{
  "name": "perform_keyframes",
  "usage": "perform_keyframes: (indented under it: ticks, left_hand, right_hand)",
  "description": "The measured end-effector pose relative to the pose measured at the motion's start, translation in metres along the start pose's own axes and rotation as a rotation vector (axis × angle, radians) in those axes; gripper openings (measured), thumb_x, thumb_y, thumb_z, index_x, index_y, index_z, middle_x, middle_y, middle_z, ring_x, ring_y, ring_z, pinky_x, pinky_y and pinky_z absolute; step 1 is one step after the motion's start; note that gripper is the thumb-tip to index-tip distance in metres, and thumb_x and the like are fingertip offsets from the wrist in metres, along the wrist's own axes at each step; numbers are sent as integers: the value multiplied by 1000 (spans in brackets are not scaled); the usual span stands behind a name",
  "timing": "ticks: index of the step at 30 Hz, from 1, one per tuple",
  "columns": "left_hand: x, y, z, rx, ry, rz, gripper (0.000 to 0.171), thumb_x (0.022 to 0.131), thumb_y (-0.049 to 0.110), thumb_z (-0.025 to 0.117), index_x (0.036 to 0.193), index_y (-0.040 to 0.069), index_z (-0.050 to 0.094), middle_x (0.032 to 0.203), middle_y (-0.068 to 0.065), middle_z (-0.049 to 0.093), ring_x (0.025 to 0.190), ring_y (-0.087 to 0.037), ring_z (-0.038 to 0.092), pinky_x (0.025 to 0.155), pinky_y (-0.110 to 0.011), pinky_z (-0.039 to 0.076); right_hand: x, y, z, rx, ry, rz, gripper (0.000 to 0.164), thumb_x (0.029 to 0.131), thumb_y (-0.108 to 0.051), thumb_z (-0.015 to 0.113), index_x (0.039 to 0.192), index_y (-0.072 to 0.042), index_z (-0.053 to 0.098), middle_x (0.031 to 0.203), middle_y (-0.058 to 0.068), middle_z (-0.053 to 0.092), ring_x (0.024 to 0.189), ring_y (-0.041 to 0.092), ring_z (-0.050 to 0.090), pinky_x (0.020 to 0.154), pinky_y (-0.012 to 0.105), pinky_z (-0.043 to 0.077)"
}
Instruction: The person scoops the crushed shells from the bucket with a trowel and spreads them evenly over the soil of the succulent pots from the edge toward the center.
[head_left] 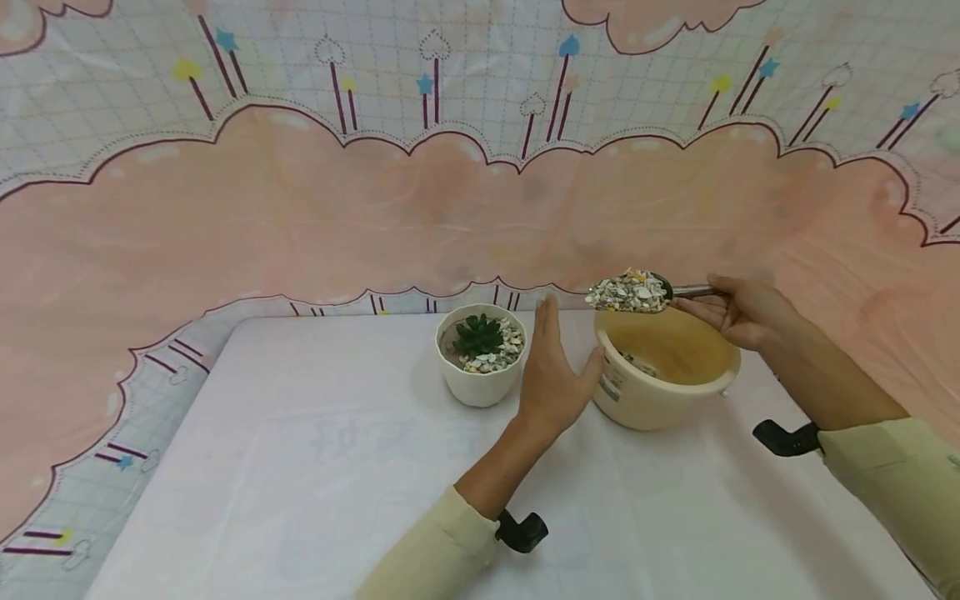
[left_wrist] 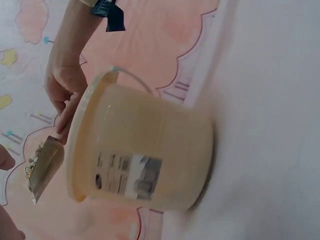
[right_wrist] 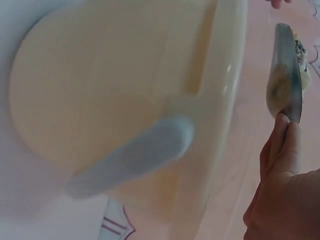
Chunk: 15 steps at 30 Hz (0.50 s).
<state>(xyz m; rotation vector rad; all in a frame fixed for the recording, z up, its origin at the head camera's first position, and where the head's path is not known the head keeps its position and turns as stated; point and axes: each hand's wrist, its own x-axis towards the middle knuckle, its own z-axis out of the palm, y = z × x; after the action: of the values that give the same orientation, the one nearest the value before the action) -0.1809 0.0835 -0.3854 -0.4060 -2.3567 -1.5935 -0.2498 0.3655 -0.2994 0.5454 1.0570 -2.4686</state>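
My right hand [head_left: 750, 310] grips the handle of a metal scoop [left_wrist: 47, 167], held level above the rim of a cream bucket [head_left: 660, 408]. Pale mixed pebbles [head_left: 628, 292] heap up in the scoop. Between the bucket and a white pot [head_left: 480, 389] my left hand [head_left: 553, 375] is raised with straight fingers, holding nothing. A green succulent [head_left: 478, 335] grows in the pot, and similar pebbles cover the right part of the soil around it. Some pebbles show inside the bucket near its left wall; the rest of its bottom is hidden.
Pot and bucket stand near the back edge of a white table [head_left: 300, 467]. A patterned pink curtain [head_left: 420, 217] hangs behind it. The bucket has a handle [right_wrist: 135, 157] on its side, and black camera mounts [head_left: 522, 532] stick out from both wrists.
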Motion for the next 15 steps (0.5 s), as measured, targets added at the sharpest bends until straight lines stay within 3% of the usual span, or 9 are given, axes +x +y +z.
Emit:
perform_keyframes:
  ticks: [2,6,8,10,12,15]
  left_hand:
    - [0,-3,-10,4,38,13,92,98,24,72,167,0,17,173,-17,18,159,-29,17,123,-49,27]
    - [-1,-12,-29,49,96,40,93,97,25,75,166,0,19,172,-18,20,158,-30,19,122,-51,28]
    - [-4,-17,-36,74,113,58,93,96,25,76,166,0,20,172,-19,21,158,-30,19,122,-51,28]
    - [-7,-21,-43,106,123,80,94,95,25,78,165,-2,20,171,-20,23,158,-32,19,123,-51,27]
    - [-11,-25,-48,131,139,101,96,94,25,80,165,-4,21,170,-22,24,158,-35,19,123,-51,27]
    - [-14,-31,-55,155,169,129,98,92,24,81,164,-6,22,169,-24,25,158,-38,19,123,-53,26]
  right_hand:
    - [5,4,12,-22,-7,0,44,115,-21,40,96,8,68,95,31,73,87,44,76,91,42,58]
    - [15,12,35,-72,-10,-7,29,115,-20,39,133,-3,54,95,30,73,86,43,77,92,40,57]
    - [20,16,45,-104,-10,-6,41,115,-20,38,156,-19,38,94,29,73,86,41,77,93,40,57]
    - [25,19,53,-128,-10,3,56,115,-20,37,168,-29,18,92,29,73,85,41,77,93,39,57]
    - [29,23,60,-146,-21,13,64,115,-20,36,170,-32,4,91,29,72,85,41,77,93,38,57]
    - [36,29,67,-181,-24,14,65,116,-19,34,170,-30,1,90,29,73,84,41,77,91,38,58]
